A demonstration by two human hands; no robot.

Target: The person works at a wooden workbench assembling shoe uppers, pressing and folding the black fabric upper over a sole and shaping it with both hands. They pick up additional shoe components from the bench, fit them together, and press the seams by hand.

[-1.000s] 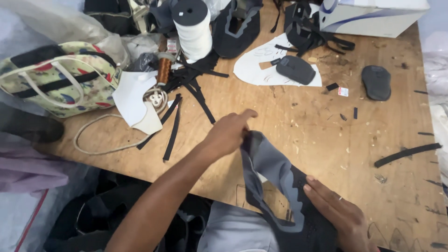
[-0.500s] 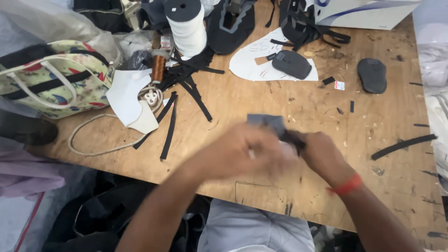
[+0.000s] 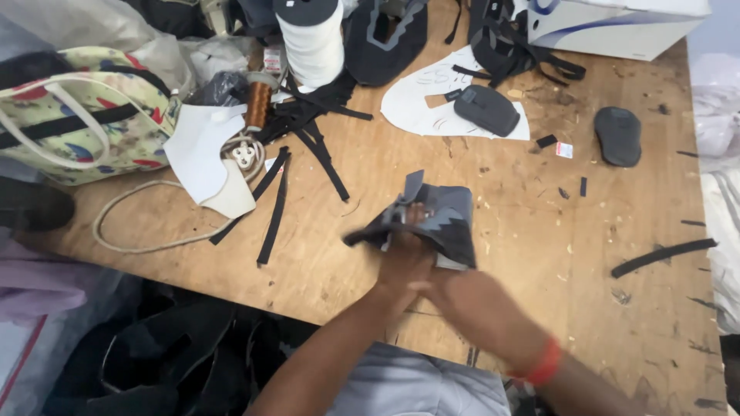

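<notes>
Both hands meet at the near edge of the scuffed wooden worktable [image 3: 493,231]. The left hand [image 3: 402,262] and the blurred right hand [image 3: 470,304] press together, gripping a crumpled dark grey fabric piece [image 3: 435,219]. Its long axis runs away from the person, pointed tip toward the white thread spool [image 3: 312,38].

Both forearms are bare, with no sleeves in view. A red band circles the wrist behind the right hand [image 3: 470,304], on the side away from the wooden table [image 3: 539,254]. The left hand [image 3: 402,262] wears nothing. Light grey-blue clothing covers the lap below the table's near edge.
</notes>
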